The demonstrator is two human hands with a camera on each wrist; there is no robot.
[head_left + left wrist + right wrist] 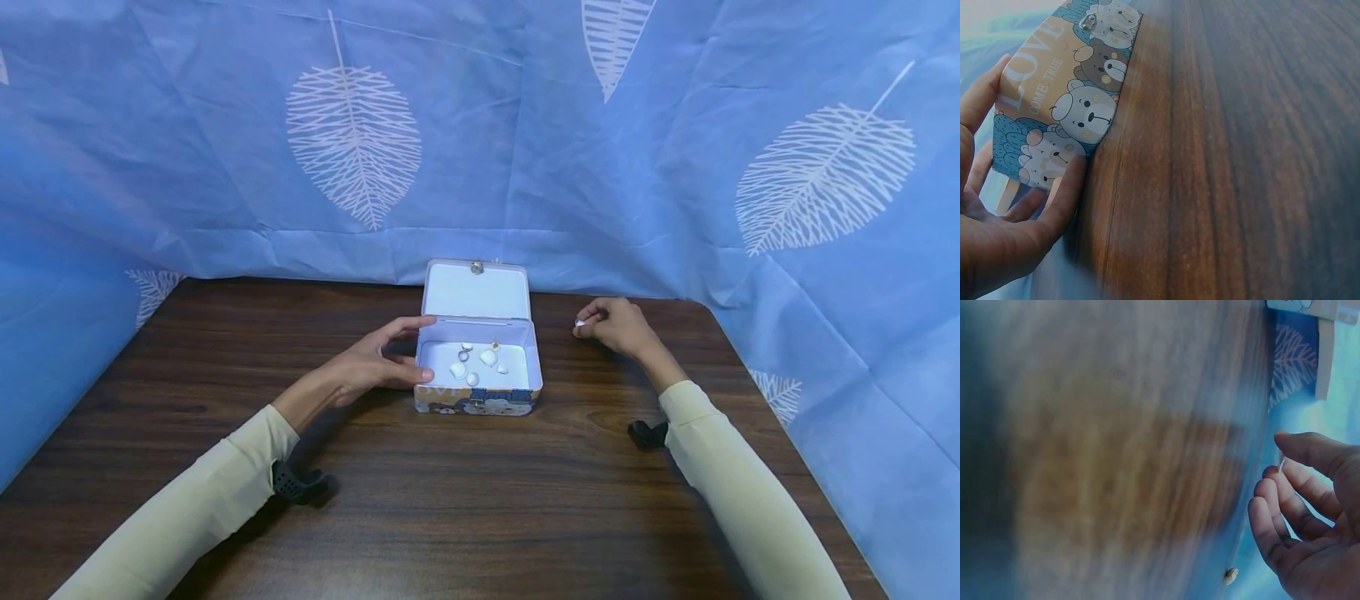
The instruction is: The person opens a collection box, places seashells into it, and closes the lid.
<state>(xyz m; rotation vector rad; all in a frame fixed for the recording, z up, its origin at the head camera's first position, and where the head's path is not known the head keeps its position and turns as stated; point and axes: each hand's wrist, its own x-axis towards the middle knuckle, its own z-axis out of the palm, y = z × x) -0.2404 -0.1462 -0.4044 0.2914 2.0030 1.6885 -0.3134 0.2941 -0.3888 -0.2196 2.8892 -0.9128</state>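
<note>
A small metal tin box [450, 406] stands on the table, its hinged lid [477, 293] raised at the back. Several small shells [489, 357] lie on its white floor. My left hand [367, 360] grips the left end of the box, thumb at the front corner and forefinger at the back. In the left wrist view the tin's printed front [1054, 75] shows cartoon bears. Off to the right of the box, my right hand [621, 327] pinches a small white shell [580, 322] between thumb and fingers. In the right wrist view it shows only as a thin pale edge [1282, 464].
A small brownish spiral shell [1230, 575] appears below the right hand in the right wrist view. The dark wooden table [480, 500] ends at a blue curtain [480, 167] with white leaf prints behind the box and along the sides.
</note>
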